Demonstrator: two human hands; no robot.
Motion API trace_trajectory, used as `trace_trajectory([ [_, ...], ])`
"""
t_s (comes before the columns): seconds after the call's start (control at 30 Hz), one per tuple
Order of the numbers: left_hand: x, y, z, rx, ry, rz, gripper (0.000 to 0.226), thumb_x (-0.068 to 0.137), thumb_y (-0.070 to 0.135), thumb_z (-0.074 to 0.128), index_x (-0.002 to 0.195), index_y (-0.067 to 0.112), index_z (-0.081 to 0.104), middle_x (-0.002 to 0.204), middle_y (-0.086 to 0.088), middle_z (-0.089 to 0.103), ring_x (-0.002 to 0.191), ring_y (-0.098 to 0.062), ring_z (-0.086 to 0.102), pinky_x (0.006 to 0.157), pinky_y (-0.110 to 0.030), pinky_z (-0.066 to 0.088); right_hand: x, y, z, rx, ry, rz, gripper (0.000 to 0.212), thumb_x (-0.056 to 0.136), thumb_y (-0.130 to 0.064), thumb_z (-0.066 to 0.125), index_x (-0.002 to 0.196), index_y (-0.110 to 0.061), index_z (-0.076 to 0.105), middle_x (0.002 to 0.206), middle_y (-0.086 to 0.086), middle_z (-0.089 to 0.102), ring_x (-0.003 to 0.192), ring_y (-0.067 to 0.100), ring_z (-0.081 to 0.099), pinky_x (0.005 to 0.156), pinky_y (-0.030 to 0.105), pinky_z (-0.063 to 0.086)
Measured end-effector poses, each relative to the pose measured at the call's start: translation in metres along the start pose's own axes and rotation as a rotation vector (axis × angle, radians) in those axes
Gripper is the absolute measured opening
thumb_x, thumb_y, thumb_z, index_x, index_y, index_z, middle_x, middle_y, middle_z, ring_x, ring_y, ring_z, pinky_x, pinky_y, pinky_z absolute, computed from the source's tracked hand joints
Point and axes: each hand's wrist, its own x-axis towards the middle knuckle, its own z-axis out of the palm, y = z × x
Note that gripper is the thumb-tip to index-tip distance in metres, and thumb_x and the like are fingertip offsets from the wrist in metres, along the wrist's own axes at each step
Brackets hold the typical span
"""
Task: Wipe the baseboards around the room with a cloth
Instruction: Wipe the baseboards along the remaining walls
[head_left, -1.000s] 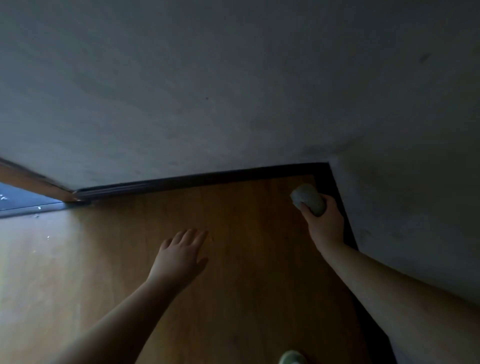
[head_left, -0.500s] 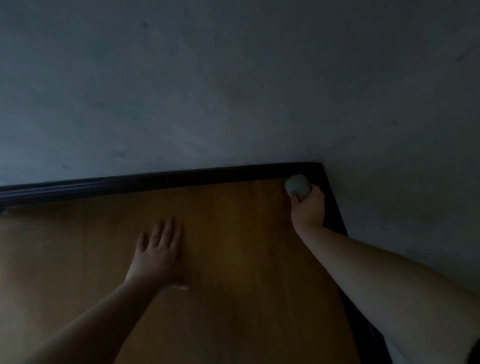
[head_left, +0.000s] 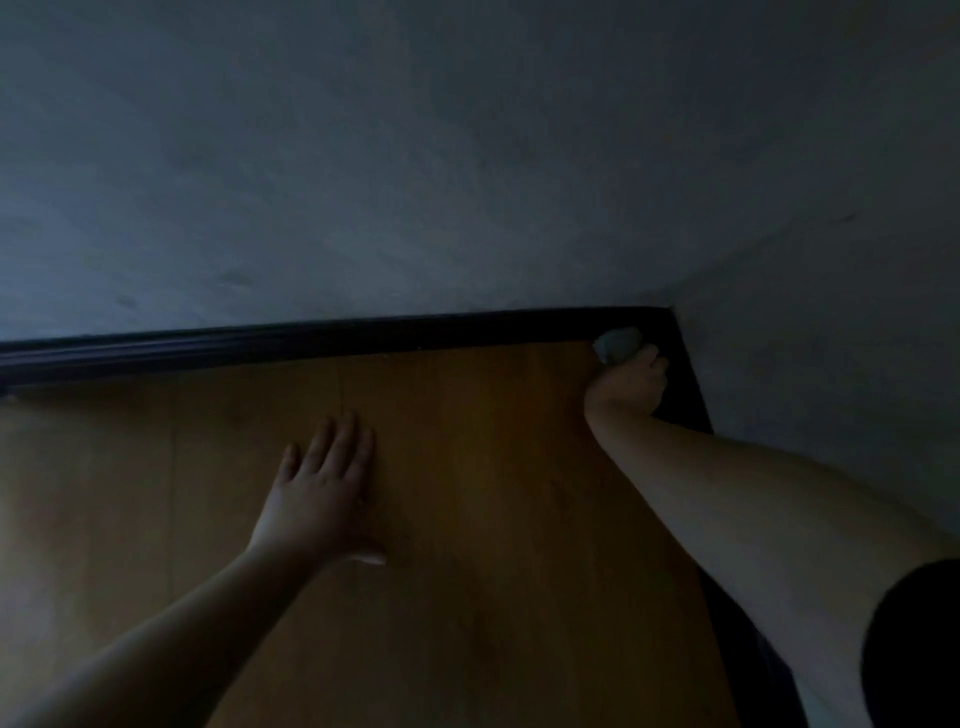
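Cloth at the baseboard corner

The right hand (head_left: 631, 384) grips a balled cloth (head_left: 618, 344) against the dark baseboard (head_left: 311, 340) in the floor's (head_left: 493, 493) far right corner; the left hand (head_left: 317, 499) lies flat, fingers straight.

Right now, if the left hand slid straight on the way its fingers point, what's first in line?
Bare wood floor, then the dark baseboard at the wall's foot. Left hand lies flat; nothing else shows between.

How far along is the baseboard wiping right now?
Finished sections can't be judged in this dim view. In hand: the right hand grips the cloth against the dark baseboard at the room corner, while the left hand rests flat on the wooden floor. The long run leftward likely remains.
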Motion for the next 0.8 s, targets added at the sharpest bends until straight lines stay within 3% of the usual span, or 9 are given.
trace_trajectory([
  [0.27, 0.001, -0.002, -0.001, -0.008, -0.007, 0.011, 0.147, 0.059, 0.084, 0.066, 0.141, 0.022, -0.038, 0.155, -0.004, -0.039, 0.148, -0.028, -0.027, 0.122, -0.052, 0.001, -0.076, -0.047, 0.018, 0.056, -0.088, -0.026, 0.04, 0.097, -0.018, 0.053, 0.134, -0.007, 0.041, 0.139, 0.016, 0.042, 0.124, 0.033, 0.045, 0.101, 0.04, 0.032],
  [0.4, 0.001, -0.002, 0.001, -0.004, -0.019, -0.002, 0.149, 0.058, 0.085, 0.066, 0.14, 0.022, -0.04, 0.154, -0.004, -0.039, 0.148, -0.028, -0.027, 0.122, -0.052, 0.0, -0.131, -0.078, 0.037, 0.072, -0.209, -0.138, 0.033, 0.095, -0.018, 0.056, 0.126, -0.012, 0.043, 0.135, 0.012, 0.042, 0.123, 0.031, 0.045, 0.101, 0.041, 0.034],
  [0.53, 0.002, -0.004, 0.002, -0.002, -0.018, 0.0, 0.15, 0.057, 0.087, 0.064, 0.139, 0.021, -0.042, 0.154, -0.003, -0.039, 0.147, -0.026, -0.028, 0.122, -0.051, 0.0, -0.154, -0.088, 0.045, 0.109, -0.296, -0.299, 0.042, 0.091, -0.026, 0.063, 0.127, -0.015, 0.044, 0.135, 0.011, 0.044, 0.126, 0.031, 0.043, 0.103, 0.041, 0.036],
  [0.67, 0.0, -0.004, 0.001, 0.002, -0.016, 0.011, 0.148, 0.058, 0.087, 0.062, 0.142, 0.02, -0.04, 0.157, -0.005, -0.037, 0.147, -0.027, -0.028, 0.122, -0.051, 0.0, -0.128, -0.056, 0.027, 0.13, -0.252, -0.457, 0.043, 0.088, -0.021, 0.067, 0.127, -0.011, 0.05, 0.131, 0.011, 0.051, 0.125, 0.03, 0.045, 0.106, 0.039, 0.033],
  [0.8, 0.003, -0.001, -0.003, 0.007, -0.043, 0.015, 0.149, 0.059, 0.084, 0.066, 0.146, 0.019, -0.034, 0.159, -0.006, -0.034, 0.149, -0.03, -0.024, 0.121, -0.053, 0.003, -0.085, -0.011, 0.011, 0.142, -0.064, -0.231, 0.048, 0.089, -0.017, 0.067, 0.132, -0.005, 0.05, 0.136, 0.017, 0.051, 0.128, 0.034, 0.045, 0.109, 0.043, 0.033],
])
